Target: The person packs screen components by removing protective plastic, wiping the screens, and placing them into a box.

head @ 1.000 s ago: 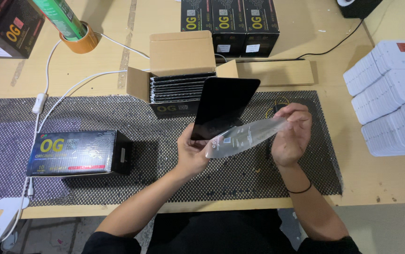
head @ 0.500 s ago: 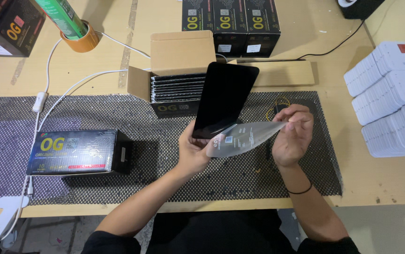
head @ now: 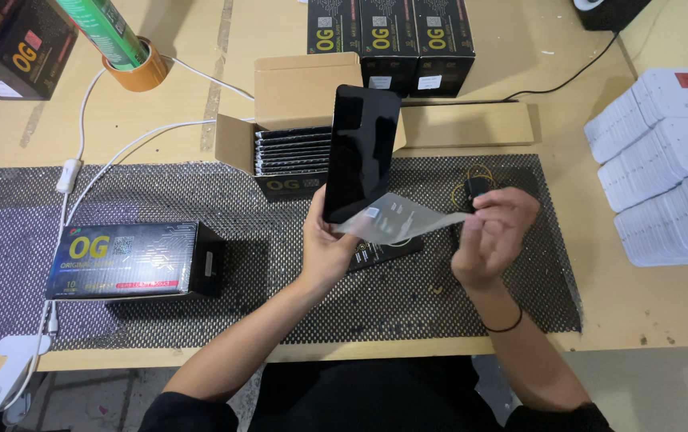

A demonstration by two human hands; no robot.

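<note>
The glossy black rectangular panel (head: 360, 152) now stands more upright than it did a second ago, when it leaned back over the open cardboard box (head: 296, 120), and the thin translucent plastic film (head: 404, 218) has come further off it. The film now clings only at the panel's lower edge, so the peeling looks close to finished.

The left hand (head: 324, 244) grips the panel's bottom end, thumb and fingers clamped on it from below. The right hand (head: 494, 232) pinches the far end of the film between thumb and forefinger, the other fingers curled loosely beneath, and draws it sideways away from the left fingers.

The panel is dark, smooth and mirror-like, with no mark that shows. The film sags slightly between the two hands and carries a small pale tab near the left fingertips. Behind the left fingers, the box holds a row of similar black sleeves on edge. Below both hands lies a dark mesh mat (head: 200, 192).
</note>
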